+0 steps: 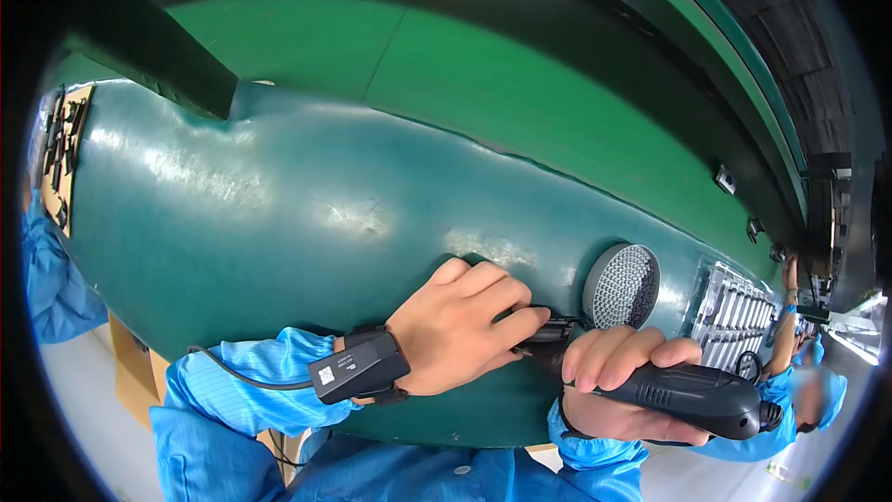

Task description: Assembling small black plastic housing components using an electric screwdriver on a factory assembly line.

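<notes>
At the front middle of the green tabletop, my left hand is closed with its fingers on a small black part. Most of that part is hidden under the fingers. My right hand wraps round a black electric screwdriver, which lies tilted with its cable end to the right. The front end of the screwdriver points left toward the black part, but whether the two touch cannot be made out. A black box is strapped to my left wrist, with a cable running along the sleeve.
A round grey dimpled dish with small dark pieces stands just beyond my right hand. Farther right are a clear plastic tray of parts and a co-worker in blue. A green belt runs behind the table; a dark post stands at left.
</notes>
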A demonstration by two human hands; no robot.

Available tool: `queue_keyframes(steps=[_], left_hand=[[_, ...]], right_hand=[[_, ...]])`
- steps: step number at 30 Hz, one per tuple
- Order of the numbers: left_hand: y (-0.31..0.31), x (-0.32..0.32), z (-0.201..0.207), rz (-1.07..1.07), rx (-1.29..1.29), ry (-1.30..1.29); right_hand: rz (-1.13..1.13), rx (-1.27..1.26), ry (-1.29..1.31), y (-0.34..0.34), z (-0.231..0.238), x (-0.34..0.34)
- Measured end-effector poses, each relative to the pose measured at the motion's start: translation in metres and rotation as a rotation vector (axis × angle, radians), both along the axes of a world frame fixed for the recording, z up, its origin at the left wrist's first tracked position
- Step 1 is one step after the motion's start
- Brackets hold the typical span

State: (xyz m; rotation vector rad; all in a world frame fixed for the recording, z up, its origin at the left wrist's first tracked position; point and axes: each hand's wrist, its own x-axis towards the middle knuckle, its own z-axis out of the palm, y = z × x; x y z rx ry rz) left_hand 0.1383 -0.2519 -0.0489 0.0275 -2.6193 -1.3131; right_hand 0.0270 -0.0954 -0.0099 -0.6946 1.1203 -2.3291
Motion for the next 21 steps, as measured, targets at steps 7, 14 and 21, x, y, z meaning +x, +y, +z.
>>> queue_keyframes(steps=[7, 14, 21], left_hand=[[0.0, 0.004, 0.0, 0.014, -0.014, -0.006], [-0.002, 0.004, 0.004, 0.013, -0.024, -0.007], [-0.005, 0.005, 0.008, -0.011, -0.054, -0.021]], right_hand=[[-0.054, 0.012, -0.015, -0.002, -0.001, 0.006], [-0.002, 0.045, 0.131, -0.012, 0.005, 0.017], [-0.025, -0.034, 0.355, -0.024, -0.003, 0.025]])
